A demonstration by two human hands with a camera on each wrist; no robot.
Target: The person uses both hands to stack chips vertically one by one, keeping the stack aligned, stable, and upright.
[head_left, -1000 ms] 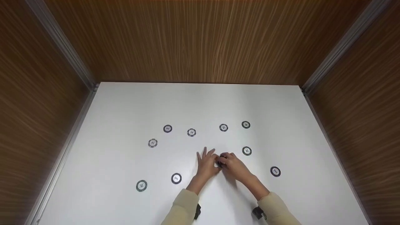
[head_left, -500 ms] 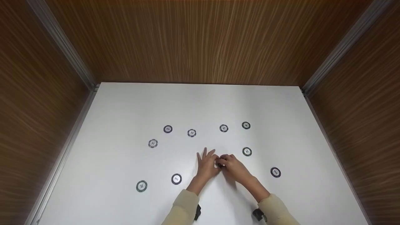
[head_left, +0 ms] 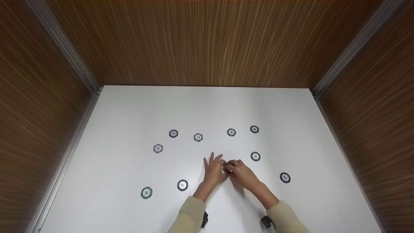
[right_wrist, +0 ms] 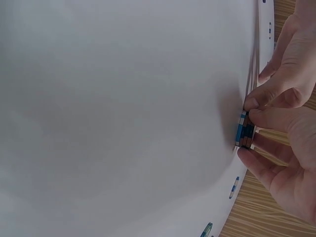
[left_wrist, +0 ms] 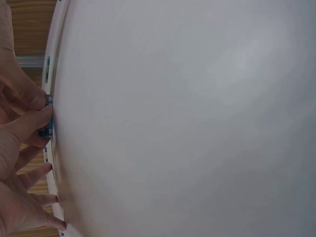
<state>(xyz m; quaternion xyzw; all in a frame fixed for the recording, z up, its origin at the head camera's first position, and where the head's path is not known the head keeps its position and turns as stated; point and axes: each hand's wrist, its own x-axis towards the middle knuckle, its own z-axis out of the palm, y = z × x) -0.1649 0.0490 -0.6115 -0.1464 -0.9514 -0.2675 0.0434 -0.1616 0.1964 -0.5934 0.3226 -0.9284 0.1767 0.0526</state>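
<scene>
Between my two hands is a short stack of poker chips [right_wrist: 244, 131] with banded edges, standing low at the white table. My left hand [head_left: 213, 171] pinches one side of it with thumb and index finger, while its other fingers fan out over the table. From the opposite side my right hand [head_left: 243, 174] grips the same stack with thumb and curled fingers. The fingers hide most of the stack in the head view. In the left wrist view, the stack's edge [left_wrist: 46, 132] shows between the fingertips.
Several single poker chips lie flat around the hands on the white table [head_left: 113, 113], among them a green-rimmed chip [head_left: 146, 193], a black-rimmed chip [head_left: 182, 185] and another chip [head_left: 285, 177] at the right. Wood-grain panels [head_left: 207, 42] enclose the back and sides.
The right hand's fingers have lowered slightly around the stack, and less of the dark chips shows between the hands. My left hand has stayed in place, as have the loose chips.
</scene>
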